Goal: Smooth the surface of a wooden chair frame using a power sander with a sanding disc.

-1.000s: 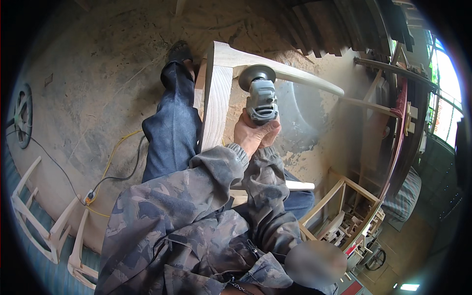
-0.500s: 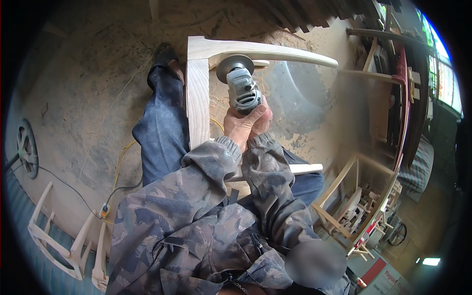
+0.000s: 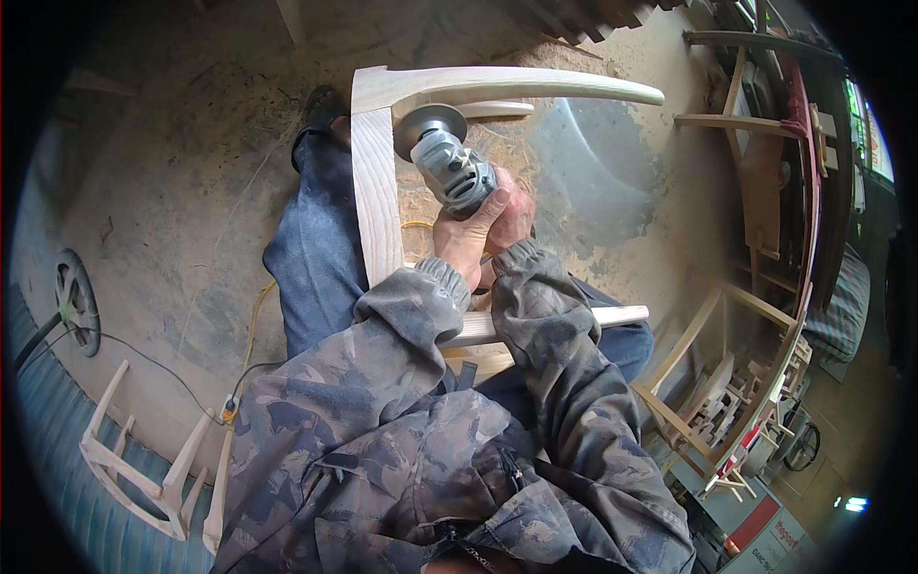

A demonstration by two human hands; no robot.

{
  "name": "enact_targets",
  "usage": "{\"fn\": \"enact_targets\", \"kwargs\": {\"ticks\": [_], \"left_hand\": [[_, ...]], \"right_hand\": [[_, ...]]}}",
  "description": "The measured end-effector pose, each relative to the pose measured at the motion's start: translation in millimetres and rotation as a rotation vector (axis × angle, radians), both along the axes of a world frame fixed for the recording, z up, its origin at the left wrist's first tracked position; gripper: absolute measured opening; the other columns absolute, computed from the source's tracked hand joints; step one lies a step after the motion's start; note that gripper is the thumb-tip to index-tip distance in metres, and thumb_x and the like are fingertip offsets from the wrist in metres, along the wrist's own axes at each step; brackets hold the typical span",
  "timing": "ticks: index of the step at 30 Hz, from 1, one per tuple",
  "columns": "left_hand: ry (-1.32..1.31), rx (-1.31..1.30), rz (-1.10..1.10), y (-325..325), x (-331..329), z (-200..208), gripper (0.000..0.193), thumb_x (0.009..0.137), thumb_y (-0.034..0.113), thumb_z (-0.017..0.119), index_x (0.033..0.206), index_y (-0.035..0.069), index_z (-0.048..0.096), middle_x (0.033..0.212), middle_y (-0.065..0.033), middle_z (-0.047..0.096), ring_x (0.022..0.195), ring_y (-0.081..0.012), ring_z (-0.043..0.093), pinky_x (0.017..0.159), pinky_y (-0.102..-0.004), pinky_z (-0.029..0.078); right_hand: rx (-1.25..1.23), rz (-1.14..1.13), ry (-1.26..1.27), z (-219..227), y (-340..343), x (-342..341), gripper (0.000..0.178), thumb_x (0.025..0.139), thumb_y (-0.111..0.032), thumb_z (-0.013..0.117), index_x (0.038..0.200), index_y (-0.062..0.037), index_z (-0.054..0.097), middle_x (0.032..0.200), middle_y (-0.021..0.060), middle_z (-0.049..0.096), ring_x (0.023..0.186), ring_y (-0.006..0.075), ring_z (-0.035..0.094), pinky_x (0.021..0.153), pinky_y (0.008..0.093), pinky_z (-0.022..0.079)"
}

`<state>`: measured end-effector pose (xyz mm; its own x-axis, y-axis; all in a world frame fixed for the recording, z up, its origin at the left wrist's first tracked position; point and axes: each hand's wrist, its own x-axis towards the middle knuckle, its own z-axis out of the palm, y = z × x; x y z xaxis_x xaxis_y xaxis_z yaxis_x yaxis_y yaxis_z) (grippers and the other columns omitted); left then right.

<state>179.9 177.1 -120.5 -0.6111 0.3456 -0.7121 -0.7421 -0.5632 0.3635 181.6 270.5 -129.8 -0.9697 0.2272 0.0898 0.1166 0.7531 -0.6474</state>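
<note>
Both my hands are closed around the body of a grey angle grinder (image 3: 457, 174). My left hand (image 3: 463, 244) wraps its near end from the left, thumb along the top. On the right side, my right hand (image 3: 516, 209) grips it, its fingers partly hidden behind the tool. The grinder's round disc (image 3: 428, 122) lies at the inner corner of a pale wooden chair frame (image 3: 379, 191), close to where a curved leg (image 3: 545, 86) joins the straight rail. Whether disc and wood touch, I cannot tell. The frame's near leg (image 3: 617, 316) passes beneath my forearms.
A yellow cord (image 3: 256, 316) and a black cable run over the dusty floor at left, near a wheel (image 3: 78, 301). More chair frames (image 3: 143, 478) stand at lower left. At right are a wooden rack (image 3: 736, 122) and a box frame with wood offcuts (image 3: 722, 397).
The grinder has shifted left and tilted, bringing its disc closer to the rail at the inner corner. Both hands keep their grip. The whole view has shifted slightly.
</note>
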Motion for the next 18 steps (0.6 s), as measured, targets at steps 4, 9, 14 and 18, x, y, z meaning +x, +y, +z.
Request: {"fn": "enact_targets", "kwargs": {"ticks": [4, 9, 14, 18], "left_hand": [[0.042, 0.036, -0.023, -1, -2, 1, 0.068, 0.067, 0.027, 0.089, 0.121, 0.003, 0.055, 0.115, -0.0079, 0.062, 0.107, -0.0187, 0.058, 0.094, -0.0347, 0.045], [0.044, 0.03, -0.04, -1, -8, 10, 0.066, 0.069, 0.028, 0.088, 0.121, 0.002, 0.055, 0.115, -0.0082, 0.062, 0.107, -0.0193, 0.058, 0.094, -0.0352, 0.045], [0.045, 0.078, -0.137, -6, -16, 24, 0.076, 0.069, 0.033, 0.087, 0.126, -0.002, 0.05, 0.12, -0.0111, 0.059, 0.113, -0.0211, 0.055, 0.1, -0.0342, 0.041], [0.132, 0.065, -0.114, -7, -10, 11, 0.075, 0.069, 0.033, 0.088, 0.125, -0.002, 0.051, 0.12, -0.0106, 0.06, 0.113, -0.0207, 0.054, 0.101, -0.0343, 0.041]], "right_hand": [[-0.023, -0.017, 0.013, 5, 0, 0, 0.05, 0.072, -0.022, 0.075, 0.117, -0.0071, 0.057, 0.096, 0.0172, 0.064, 0.088, 0.0385, 0.064, 0.073, 0.0427, 0.052], [-0.005, -0.012, 0.055, 2, 3, -4, 0.05, 0.072, -0.024, 0.076, 0.115, -0.0075, 0.057, 0.094, 0.0168, 0.064, 0.087, 0.0387, 0.065, 0.071, 0.0432, 0.052], [0.003, -0.085, 0.041, 2, 2, -1, 0.049, 0.071, -0.022, 0.076, 0.115, -0.0082, 0.058, 0.094, 0.0155, 0.063, 0.085, 0.0379, 0.065, 0.069, 0.0427, 0.052], [-0.052, -0.053, 0.076, 6, -1, -4, 0.05, 0.071, -0.022, 0.076, 0.116, -0.009, 0.058, 0.098, 0.015, 0.064, 0.087, 0.0368, 0.065, 0.07, 0.0414, 0.052]]}}
